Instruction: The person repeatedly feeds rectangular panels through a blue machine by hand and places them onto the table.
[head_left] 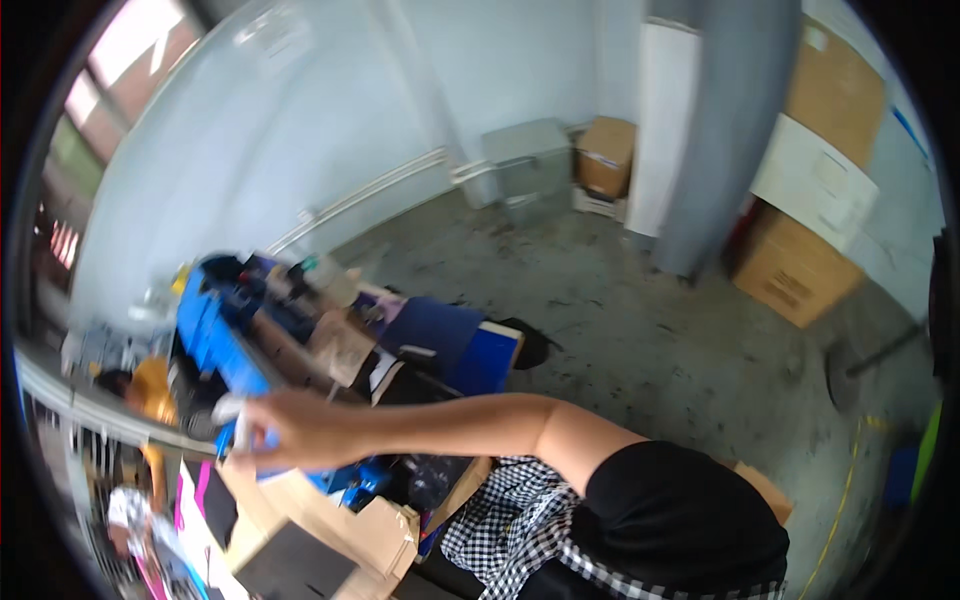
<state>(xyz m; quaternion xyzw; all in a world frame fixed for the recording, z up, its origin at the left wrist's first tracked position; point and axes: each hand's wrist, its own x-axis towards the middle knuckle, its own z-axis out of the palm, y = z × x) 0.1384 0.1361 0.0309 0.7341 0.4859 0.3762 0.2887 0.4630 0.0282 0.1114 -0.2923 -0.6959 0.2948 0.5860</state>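
Observation:
One bare arm with a black short sleeve (680, 520) reaches from the lower right across to the left; I take it as my right arm. My right hand (300, 430) is blurred, with its fingers curled around a small white thing (233, 412). It hovers over a cluttered heap of a blue machine part (215, 335), brown cardboard boxes (340, 345) and dark blue boxes (470, 345). My left hand is out of the picture.
A black-and-white checked cloth (500, 520) lies under my arm. More open cardboard boxes (350, 525) sit at the lower left. A grey metal box (527, 160) and a small carton (605, 155) stand by the far wall. Large cartons (795, 265) are stacked at the right on the concrete floor (650, 330).

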